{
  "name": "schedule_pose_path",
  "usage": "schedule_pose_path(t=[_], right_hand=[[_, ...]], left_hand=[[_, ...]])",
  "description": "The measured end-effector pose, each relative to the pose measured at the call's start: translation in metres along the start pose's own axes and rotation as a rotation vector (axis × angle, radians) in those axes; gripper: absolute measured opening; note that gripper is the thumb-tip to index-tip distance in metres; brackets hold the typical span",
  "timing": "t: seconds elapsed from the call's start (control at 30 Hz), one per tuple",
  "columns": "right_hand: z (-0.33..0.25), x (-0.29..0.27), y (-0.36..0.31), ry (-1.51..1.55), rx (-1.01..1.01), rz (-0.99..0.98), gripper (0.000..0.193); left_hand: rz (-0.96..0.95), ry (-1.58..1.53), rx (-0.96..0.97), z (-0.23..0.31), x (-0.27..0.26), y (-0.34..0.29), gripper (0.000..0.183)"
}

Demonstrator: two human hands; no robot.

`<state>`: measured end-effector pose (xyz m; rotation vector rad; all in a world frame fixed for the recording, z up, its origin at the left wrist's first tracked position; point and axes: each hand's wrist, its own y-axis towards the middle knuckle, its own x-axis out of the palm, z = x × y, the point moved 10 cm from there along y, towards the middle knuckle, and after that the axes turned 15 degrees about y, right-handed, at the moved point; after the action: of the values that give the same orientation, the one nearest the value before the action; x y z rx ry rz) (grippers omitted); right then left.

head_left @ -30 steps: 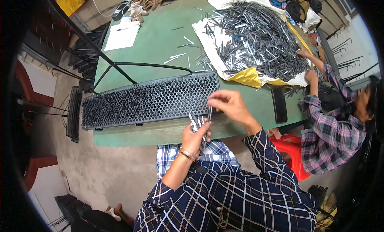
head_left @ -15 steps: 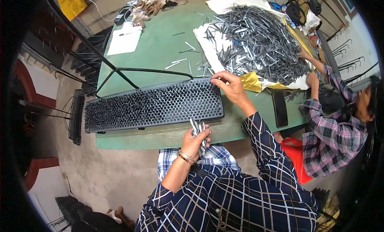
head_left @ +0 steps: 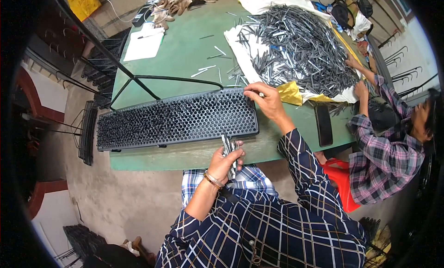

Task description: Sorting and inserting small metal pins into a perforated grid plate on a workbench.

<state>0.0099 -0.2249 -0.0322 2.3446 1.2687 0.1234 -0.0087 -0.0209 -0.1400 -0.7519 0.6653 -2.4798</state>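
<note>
My left hand (head_left: 224,164) is closed round a bundle of thin grey metal strips (head_left: 227,145), in front of the rack's near edge. A long black rack (head_left: 217,113) full of round holes lies across the table's front. Dark pieces stand in its left and middle holes, while many holes toward the right look bare. My right hand (head_left: 268,99) is at the rack's far right corner, thumb and forefinger pinched together over the holes. Whatever sits between those fingertips is too small to make out.
A large heap of similar strips (head_left: 300,46) lies on white and yellow sacking to the right. A co-worker's hands (head_left: 360,90) touch its right edge. A dark phone-like slab (head_left: 323,125), a white sheet with a pen (head_left: 144,43) and a black rod frame (head_left: 134,77) are around the rack.
My right hand stays at the rack's far right corner, almost unmoved. The left hand with its bundle has barely shifted.
</note>
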Motion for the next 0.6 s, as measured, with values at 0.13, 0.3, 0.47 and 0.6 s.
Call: schedule_pose_path(t=[0.13, 0.3, 0.47, 0.6], right_hand=[[0.019, -0.005, -0.005, 0.122, 0.097, 0.046, 0.012], [0.018, -0.008, -0.003, 0.091, 0.081, 0.015, 0.011], [0.008, -0.003, 0.003, 0.034, 0.025, -0.085, 0.011], [0.029, -0.003, -0.002, 0.194, 0.222, -0.081, 0.014]], left_hand=[[-0.027, -0.010, 0.006, 0.001, 0.004, -0.002, 0.035], [-0.039, 0.004, -0.011, 0.001, 0.007, -0.003, 0.034], [-0.035, -0.005, -0.017, -0.002, 0.004, -0.002, 0.037], [-0.036, -0.004, -0.019, -0.002, 0.005, -0.002, 0.037]])
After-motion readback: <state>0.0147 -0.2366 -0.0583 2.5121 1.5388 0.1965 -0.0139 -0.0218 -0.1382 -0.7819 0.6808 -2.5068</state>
